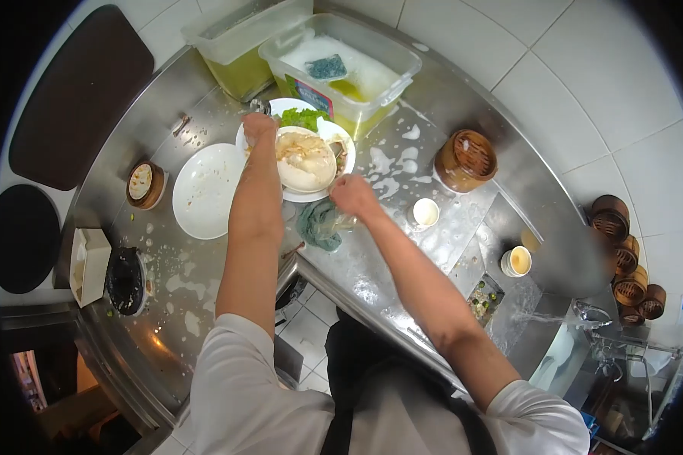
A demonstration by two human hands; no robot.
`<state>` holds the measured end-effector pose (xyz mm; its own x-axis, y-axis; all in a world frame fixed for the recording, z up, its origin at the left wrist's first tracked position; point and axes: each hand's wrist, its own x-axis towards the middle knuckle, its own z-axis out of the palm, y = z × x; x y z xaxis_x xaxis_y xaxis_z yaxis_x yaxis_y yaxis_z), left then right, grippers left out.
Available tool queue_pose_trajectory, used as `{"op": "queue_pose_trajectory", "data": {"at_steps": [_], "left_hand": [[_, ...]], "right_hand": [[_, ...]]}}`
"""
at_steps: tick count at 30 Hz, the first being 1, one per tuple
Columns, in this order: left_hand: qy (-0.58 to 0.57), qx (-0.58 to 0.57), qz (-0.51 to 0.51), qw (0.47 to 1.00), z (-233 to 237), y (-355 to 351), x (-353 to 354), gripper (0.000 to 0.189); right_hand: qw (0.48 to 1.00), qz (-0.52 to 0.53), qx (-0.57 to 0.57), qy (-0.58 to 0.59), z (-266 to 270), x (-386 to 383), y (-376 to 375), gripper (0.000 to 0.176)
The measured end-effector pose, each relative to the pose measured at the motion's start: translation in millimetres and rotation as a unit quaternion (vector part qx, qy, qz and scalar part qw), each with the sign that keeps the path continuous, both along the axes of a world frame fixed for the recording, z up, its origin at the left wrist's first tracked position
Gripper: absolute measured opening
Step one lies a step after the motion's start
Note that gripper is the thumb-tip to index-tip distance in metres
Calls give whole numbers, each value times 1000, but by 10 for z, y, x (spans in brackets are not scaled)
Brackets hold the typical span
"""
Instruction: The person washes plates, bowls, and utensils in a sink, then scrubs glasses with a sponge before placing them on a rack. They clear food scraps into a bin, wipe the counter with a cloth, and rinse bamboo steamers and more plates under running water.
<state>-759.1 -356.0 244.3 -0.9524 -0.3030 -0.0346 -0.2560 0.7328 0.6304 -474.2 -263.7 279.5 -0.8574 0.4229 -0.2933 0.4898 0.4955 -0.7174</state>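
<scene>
My left hand (260, 127) is closed at the upper left rim of a white plate (303, 196), with a shiny metal thing (259, 107) showing just beyond its fingers. On the plate lie green lettuce (305, 118), a bowl (309, 173) with pale food remains, and other scraps. My right hand (354, 196) is closed beside the plate's lower right edge; what its fingers grip is too small to make out. A wet green cloth (321, 225) lies on the steel counter just left of it, below the plate.
Soapy tub (402, 76) and another tub (239, 67) stand behind. Left are a white plate (205, 193), small steamer (145, 185), black dish (126, 281) and white dish (89, 267). Right are a steamer (465, 161), cups (426, 212) (517, 262) and running tap (590, 314).
</scene>
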Motion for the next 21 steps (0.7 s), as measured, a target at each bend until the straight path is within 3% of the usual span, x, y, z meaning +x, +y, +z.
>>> {"op": "queue_pose_trajectory", "data": {"at_steps": [4,6,8,11,12,13,14,15,17,18,19,21], "left_hand": [[39,12,-62,997,-8,-20,213,44],[49,17,-27,998,-7,-88,155,54],[80,21,19,996,309,-172,225,49],[239,124,10,963,434,-462,336,32],[235,111,22,965,489,-639,466,32],[283,160,6,946,618,-791,586,30],[330,207,-12,921,759,-946,735,29],[332,193,0,923,860,-1133,984,29],[199,434,-30,878,1089,-1580,1793,28],[203,507,-24,837,1320,-1719,2357,26],[225,504,-24,833,1345,-1932,2773,20],[220,565,71,792,1387,-2265,3672,15]], "right_hand": [[991,-89,10,95,-178,0,-152,35],[1000,-15,26,-9,-160,-101,-164,36],[999,-21,25,-6,-15,-180,-179,37],[1000,-6,-14,-9,-566,-359,-33,36],[1000,-9,-12,-4,-774,-445,0,35],[994,-71,-78,-7,-636,-471,-28,34],[996,-77,-38,2,-496,-481,-82,34],[996,-84,3,11,-470,-502,-84,35],[995,-90,31,11,-818,-719,-30,30],[996,-86,-26,11,-834,-717,-13,28],[993,-82,-82,17,-798,-782,24,26],[953,-50,-297,22,-830,-762,75,24]]}}
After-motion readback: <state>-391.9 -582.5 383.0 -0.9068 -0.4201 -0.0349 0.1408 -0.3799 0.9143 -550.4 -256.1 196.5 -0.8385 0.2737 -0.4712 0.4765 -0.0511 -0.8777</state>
